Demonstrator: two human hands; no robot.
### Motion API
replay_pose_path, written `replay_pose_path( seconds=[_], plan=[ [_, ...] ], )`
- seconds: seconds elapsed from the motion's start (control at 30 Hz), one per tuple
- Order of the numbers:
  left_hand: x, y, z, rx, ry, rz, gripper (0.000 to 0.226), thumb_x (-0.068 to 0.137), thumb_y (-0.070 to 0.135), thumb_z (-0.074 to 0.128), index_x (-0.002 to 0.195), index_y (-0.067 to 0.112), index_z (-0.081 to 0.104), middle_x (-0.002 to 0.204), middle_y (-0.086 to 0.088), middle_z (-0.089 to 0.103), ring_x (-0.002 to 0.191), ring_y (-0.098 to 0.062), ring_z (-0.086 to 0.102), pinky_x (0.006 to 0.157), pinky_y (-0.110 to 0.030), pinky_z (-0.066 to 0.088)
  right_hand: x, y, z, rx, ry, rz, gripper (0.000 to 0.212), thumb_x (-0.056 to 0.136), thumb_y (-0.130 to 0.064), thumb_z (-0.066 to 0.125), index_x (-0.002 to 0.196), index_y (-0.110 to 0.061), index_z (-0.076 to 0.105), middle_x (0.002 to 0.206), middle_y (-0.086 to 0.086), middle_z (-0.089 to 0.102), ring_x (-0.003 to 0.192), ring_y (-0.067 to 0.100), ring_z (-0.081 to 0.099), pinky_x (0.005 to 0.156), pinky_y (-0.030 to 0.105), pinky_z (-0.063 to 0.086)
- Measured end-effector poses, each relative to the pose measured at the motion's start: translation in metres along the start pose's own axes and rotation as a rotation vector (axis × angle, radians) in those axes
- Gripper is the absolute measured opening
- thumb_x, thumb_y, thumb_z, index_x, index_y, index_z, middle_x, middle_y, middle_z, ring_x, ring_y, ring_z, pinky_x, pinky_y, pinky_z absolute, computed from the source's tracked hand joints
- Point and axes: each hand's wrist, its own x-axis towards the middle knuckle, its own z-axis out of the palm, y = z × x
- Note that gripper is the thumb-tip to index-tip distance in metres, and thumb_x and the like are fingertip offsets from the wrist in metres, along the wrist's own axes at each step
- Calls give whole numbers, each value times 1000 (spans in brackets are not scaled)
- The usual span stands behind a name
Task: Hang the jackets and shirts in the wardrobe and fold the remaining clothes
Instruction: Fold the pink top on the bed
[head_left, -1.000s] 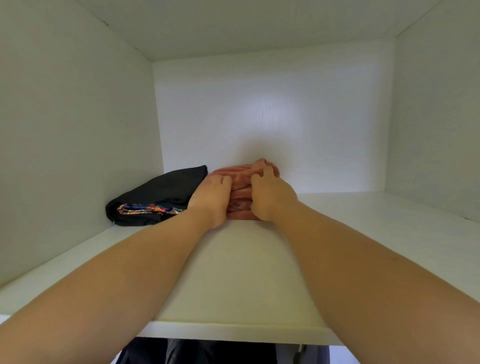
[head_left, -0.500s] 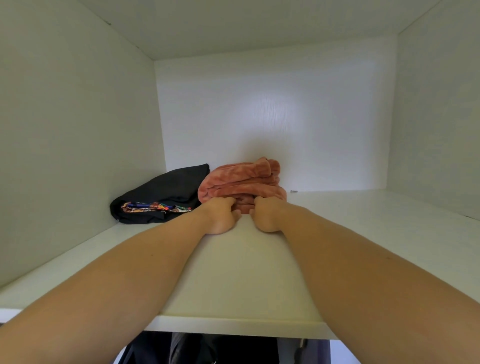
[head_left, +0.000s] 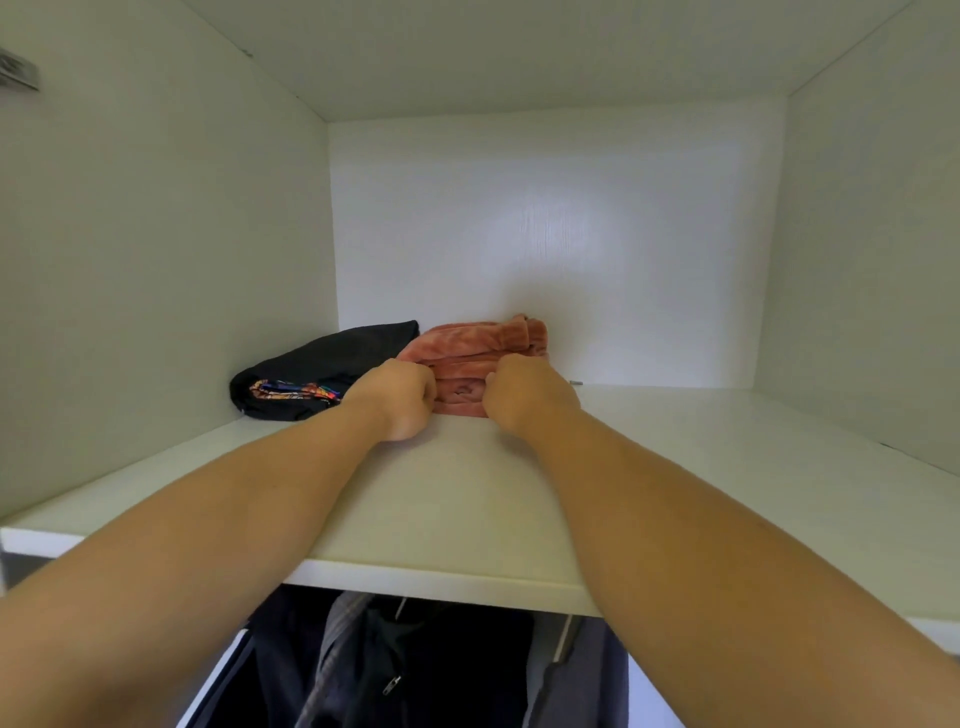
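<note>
Your left hand (head_left: 399, 399) and right hand (head_left: 531, 393) rest curled against the front of the pink stack (head_left: 478, 340) on the shelf (head_left: 727, 467). You cannot tell whether they pinch cloth. Black clothes (head_left: 332, 358) lie just beside it, on its left.

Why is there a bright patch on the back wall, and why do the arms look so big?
Head view: light bounces off the back wall as soft glare; the wide-angle lens stretches the arms near the edges.

I watched through one head camera, close behind and above the left hand (head_left: 400, 397) and right hand (head_left: 530, 392) gripping the pink garment (head_left: 478, 338), facing forward.
</note>
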Motion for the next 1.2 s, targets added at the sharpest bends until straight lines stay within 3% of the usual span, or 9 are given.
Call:
replay_pose_path(
  seconds=[0.17, 0.27, 0.33, 0.4, 0.5, 0.67, 0.8, 0.97, 1.2],
  plan=[
    [-26, 7, -25, -139, 90, -101, 20, 93, 17, 56, 91, 22, 75, 99, 1, 72, 94, -22, 66, 87, -41, 56, -22, -12, -10, 170, 114, -41, 31, 104, -27, 45, 116, -12, 69, 115, 10, 70, 107, 30, 65, 75, 29, 41],
    [-52, 10, -46, -302, 236, -141, 14, 92, 17, 61, 91, 23, 74, 90, 11, 70, 89, -12, 65, 83, -29, 54, -38, -27, -22, 323, 114, -117, 31, 106, -32, 38, 118, -27, 66, 95, 3, 69, 91, 26, 66, 75, 28, 46],
    [-85, 15, -63, -382, 377, -172, 14, 92, 16, 62, 87, 25, 72, 79, 15, 68, 74, -1, 63, 69, -16, 49, -54, -39, -33, 409, 104, -177, 37, 106, -39, 33, 111, -23, 66, 99, 5, 70, 91, 28, 68, 81, 36, 54],
    [-129, 22, -76, -453, 513, -205, 18, 91, 16, 63, 81, 30, 68, 74, 13, 69, 63, 2, 61, 54, -6, 40, -79, -50, -42, 376, 237, -246, 40, 105, -43, 33, 98, -16, 62, 88, 2, 65, 83, 27, 61, 68, 34, 46],
    [-212, 36, -83, -480, 656, -269, 13, 90, 21, 66, 79, 27, 69, 70, 6, 70, 59, -4, 60, 55, -18, 43, -138, -62, -42, 430, 382, -396, 42, 104, -45, 36, 75, -18, 50, 66, -6, 47, 67, 23, 43, 52, 33, 24],
    [-357, 57, -64, -513, 673, -545, 22, 100, 32, 61, 84, 19, 70, 71, -4, 67, 71, -25, 65, 71, -40, 54, -240, -82, 5, 745, 5, -635, 51, 103, -46, 37, 68, -13, 51, 63, 3, 56, 63, 15, 51, 55, 28, 37],
    [-459, 77, -43, -507, 664, -795, 34, 104, 39, 52, 78, 23, 67, 67, -6, 62, 64, -22, 60, 64, -37, 50, -314, -107, 50, 903, -347, -750, 51, 102, -44, 39, 66, -9, 46, 66, 2, 57, 67, 19, 49, 57, 24, 38],
    [-592, 96, -18, -443, 713, -1109, 40, 105, 43, 48, 72, 24, 60, 56, 7, 54, 54, -7, 49, 54, -29, 40, -413, -147, 91, 841, -690, -969, 52, 101, -46, 38, 67, -8, 46, 58, 9, 50, 64, 23, 46, 59, 40, 41],
    [-760, 134, 22, -367, 802, -1551, 44, 106, 43, 46, 70, 22, 59, 56, 19, 58, 55, -1, 53, 52, -16, 35, -557, -186, 135, 657, -1020, -1205, 54, 104, -46, 37, 61, -15, 46, 60, -14, 58, 61, 7, 52, 53, 32, 38]
  ],
)
